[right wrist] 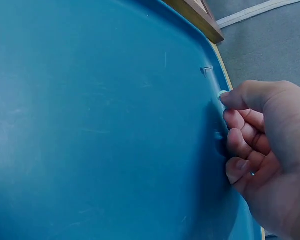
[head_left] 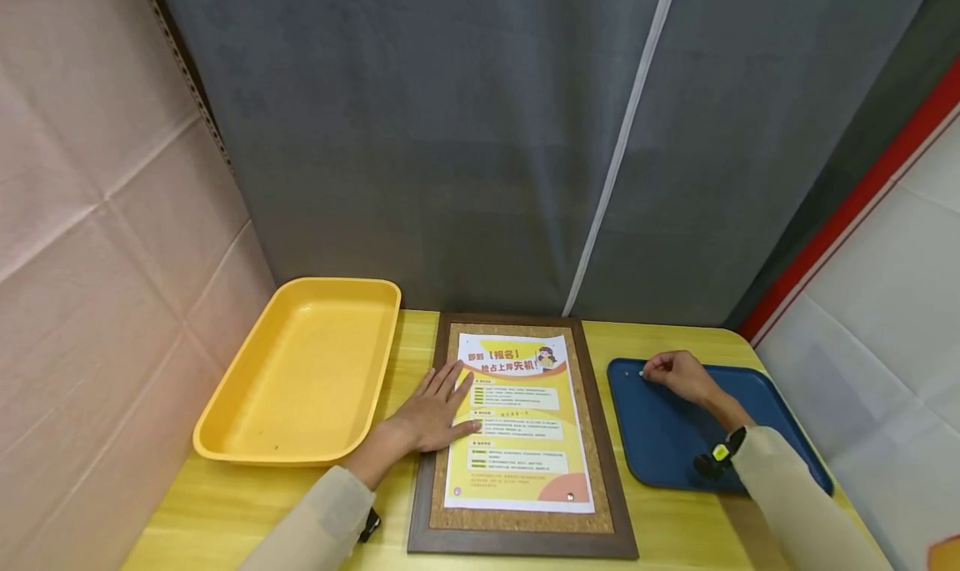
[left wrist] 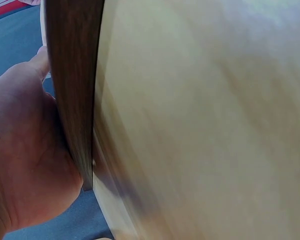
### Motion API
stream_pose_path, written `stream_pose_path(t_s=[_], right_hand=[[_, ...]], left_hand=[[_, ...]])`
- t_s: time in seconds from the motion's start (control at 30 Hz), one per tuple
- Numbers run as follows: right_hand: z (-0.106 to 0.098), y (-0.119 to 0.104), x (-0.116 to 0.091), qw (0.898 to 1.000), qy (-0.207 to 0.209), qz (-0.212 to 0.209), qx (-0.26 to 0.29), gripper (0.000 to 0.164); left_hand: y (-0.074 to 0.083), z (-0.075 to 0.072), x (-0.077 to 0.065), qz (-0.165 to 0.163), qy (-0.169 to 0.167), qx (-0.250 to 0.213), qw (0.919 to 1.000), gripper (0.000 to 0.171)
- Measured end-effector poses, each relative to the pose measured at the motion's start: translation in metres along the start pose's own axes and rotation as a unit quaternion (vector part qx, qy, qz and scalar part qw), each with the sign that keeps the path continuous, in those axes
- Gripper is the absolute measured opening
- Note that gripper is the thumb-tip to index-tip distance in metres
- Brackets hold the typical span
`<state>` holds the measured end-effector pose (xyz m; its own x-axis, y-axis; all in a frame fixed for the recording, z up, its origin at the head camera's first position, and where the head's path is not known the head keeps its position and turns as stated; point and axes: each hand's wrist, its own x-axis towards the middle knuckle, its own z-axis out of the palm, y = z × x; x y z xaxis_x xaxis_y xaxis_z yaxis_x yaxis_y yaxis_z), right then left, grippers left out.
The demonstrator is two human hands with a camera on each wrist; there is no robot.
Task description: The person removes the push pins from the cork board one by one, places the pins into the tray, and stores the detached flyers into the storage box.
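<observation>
My left hand (head_left: 431,417) lies with fingers spread over the left side of a printed yellow and white poster (head_left: 517,463). The poster rests on a cork board (head_left: 517,519) with a dark wooden frame (left wrist: 72,65); the heel of that hand is at the frame's left edge. Over the far left corner of a blue tray (head_left: 652,446), my right hand (head_left: 678,377) pinches a small pale thumbtack (right wrist: 222,95) between thumb and forefinger, its other fingers curled. Another tiny tack-like piece (right wrist: 206,71) lies in the tray close by. Small round dots show at the poster's lower corners.
A yellow tray (head_left: 300,371) stands at the left on the wood-patterned table (head_left: 375,504). Behind the table hangs a grey curtain (head_left: 420,137). A pale wall covering (head_left: 90,221) rises at the left, and a white panel with a red edge (head_left: 862,196) at the right.
</observation>
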<state>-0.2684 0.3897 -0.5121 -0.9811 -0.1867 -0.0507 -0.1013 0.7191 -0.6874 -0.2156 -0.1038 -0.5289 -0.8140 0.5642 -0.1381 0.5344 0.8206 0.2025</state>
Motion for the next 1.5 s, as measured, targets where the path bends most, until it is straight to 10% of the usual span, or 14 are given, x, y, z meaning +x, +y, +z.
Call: stream_pose_path(t_s=[0.9,1.5], right_hand=[[0.004,-0.004,-0.002,1.000,0.020,-0.012,-0.017,0.011],[0.014,-0.056,-0.004,0.996,0.039,-0.077,0.019,0.017]], left_hand=[[0.008,-0.013,-0.007,-0.007,-0.014,0.010,0.9998,0.074],[0.009,-0.012,-0.007,-0.008,-0.020,0.024,0.9995,0.069]])
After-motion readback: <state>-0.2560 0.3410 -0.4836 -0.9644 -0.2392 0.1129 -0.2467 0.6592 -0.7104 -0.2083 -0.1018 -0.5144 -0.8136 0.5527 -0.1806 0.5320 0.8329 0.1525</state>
